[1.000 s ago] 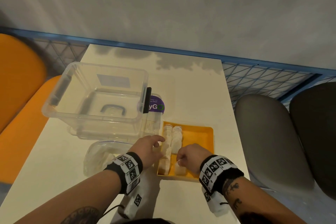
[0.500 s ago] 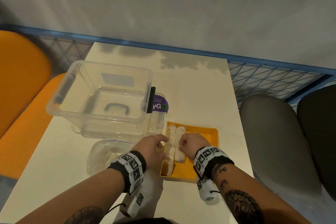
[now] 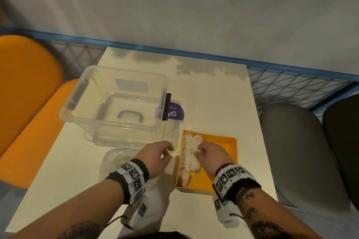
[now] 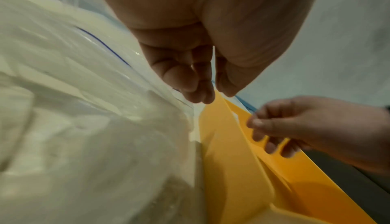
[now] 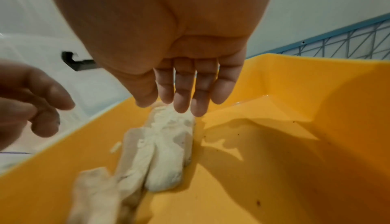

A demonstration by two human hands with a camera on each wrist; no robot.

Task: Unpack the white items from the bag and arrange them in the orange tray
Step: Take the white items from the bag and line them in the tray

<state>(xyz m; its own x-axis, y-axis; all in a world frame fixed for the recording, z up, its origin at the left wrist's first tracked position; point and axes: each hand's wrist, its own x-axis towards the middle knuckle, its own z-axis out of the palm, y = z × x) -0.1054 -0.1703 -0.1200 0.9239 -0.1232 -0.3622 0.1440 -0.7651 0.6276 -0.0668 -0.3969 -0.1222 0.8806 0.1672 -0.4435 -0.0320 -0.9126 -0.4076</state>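
Several white doughy pieces [image 3: 191, 146] lie side by side along the left wall of the orange tray [image 3: 223, 172]. My right hand [image 3: 200, 151] is inside the tray, its straight fingers resting on the far end of the right-hand piece [image 5: 168, 152]. Just outside the tray's left rim [image 4: 232, 160], over the table, my left hand [image 3: 169, 151] hovers with loosely curled fingers and holds nothing. Under my left wrist sits the clear zip bag [image 3: 114, 159]. The left wrist view shows pale contents [image 4: 84, 135] inside it.
A clear plastic box [image 3: 116, 103] stands on its lid behind the bag, a purple-labelled package [image 3: 174, 113] at its right. Orange seats [image 3: 29, 112] flank the table's left, grey chairs [image 3: 301, 151] its right. A blue wire fence [image 3: 291, 81] runs behind.
My right hand slid from the tray's near end toward its far end along the white piece. My left hand drew back from the pieces to outside the tray's left rim.
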